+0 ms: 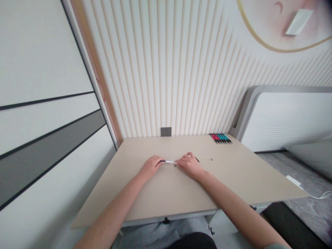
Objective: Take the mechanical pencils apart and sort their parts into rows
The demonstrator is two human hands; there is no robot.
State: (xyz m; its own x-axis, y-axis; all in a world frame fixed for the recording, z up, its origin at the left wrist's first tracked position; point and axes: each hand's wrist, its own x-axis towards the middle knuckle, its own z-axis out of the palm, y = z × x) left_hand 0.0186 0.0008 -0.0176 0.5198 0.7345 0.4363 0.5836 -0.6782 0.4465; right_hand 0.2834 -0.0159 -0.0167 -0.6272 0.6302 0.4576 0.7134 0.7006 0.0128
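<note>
Over the middle of the table, a slim white pen with a black end (169,162) spans the gap between my two hands. Its black end is pinched in the fingers of my left hand (151,166). The fingers of my right hand (190,164) close on the thin tip at the other end. A small dark piece (175,165) lies on the table just below the pen, near my right fingertips. Behind my right hand, a black stick-like part (197,159) shows; most of it is hidden by the hand.
At the table's (155,197) back right lies a row of several pens (221,138), pink and teal with black ends. A tiny grey bit (211,159) lies right of my right hand. A wall socket (166,131) sits behind the table; a bed (287,117) stands at the right.
</note>
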